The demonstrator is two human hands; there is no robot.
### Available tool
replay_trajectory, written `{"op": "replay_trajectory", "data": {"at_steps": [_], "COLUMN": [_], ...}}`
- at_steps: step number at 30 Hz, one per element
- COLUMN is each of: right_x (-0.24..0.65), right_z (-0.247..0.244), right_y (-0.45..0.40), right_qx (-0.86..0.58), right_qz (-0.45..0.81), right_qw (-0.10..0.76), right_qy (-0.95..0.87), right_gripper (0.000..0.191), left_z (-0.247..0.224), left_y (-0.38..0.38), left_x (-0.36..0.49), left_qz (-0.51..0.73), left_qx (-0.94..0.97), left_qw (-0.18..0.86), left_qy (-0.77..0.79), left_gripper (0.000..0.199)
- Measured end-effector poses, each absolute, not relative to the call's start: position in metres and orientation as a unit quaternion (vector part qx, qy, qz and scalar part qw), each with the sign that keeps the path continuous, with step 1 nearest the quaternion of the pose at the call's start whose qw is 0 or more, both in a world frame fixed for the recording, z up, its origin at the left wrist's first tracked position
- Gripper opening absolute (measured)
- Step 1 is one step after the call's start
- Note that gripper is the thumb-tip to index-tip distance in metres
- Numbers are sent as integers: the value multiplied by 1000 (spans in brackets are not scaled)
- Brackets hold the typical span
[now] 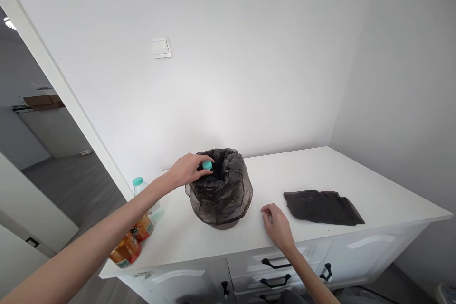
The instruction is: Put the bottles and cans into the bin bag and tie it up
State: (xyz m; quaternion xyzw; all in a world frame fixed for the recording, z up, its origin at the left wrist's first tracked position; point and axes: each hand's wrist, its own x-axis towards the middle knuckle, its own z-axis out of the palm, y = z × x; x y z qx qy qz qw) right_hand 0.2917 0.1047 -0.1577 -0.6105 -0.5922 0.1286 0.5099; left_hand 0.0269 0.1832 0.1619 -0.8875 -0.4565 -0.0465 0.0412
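Observation:
My left hand reaches into the mouth of a small bin lined with a dark plastic bag. Its thumb and fingers pinch the teal cap of a bottle; below the cap the bottle is hidden inside the bag. A bit of the bin's base shows under the bag's overhanging edge. My right hand rests on the white countertop with its fingers curled in, no object visible in it. It lies between the bin and a flat, folded dark plastic bag.
Left of the bin stand a clear bottle with a teal cap and orange drink bottles, partly behind my left forearm. The white cabinet has black handles. A light switch is on the wall; a doorway opens at left.

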Motion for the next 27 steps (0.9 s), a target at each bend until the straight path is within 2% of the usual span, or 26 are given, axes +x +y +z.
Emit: {"op": "replay_trajectory", "data": {"at_steps": [5, 11, 16, 19, 23, 27], "right_x": [289, 288, 285, 269, 248, 244], "right_z": [-151, -129, -45, 19, 60, 43], "right_y": [100, 100, 114, 119, 126, 135], "right_qx": [-610, -594, -535, -459, -425, -442], "right_qz": [133, 142, 121, 120, 202, 352], "right_qw": [515, 546, 618, 623, 596, 607], "right_qy": [-587, -573, -563, -622, -650, -559], "right_gripper": [18, 27, 43, 47, 53, 68], "left_z": [160, 151, 135, 123, 107, 98], "left_y": [187, 179, 183, 195, 210, 220], "left_x": [26, 12, 1, 0, -6, -17], "left_qz": [-57, -209, -274, -310, -293, -283], "left_qx": [-892, -874, -798, -743, -674, -676], "left_qw": [-24, -62, -222, -335, -472, -424], "left_qy": [-447, -435, -489, -490, -487, -532], "left_gripper": [50, 63, 68, 76, 98, 105]}}
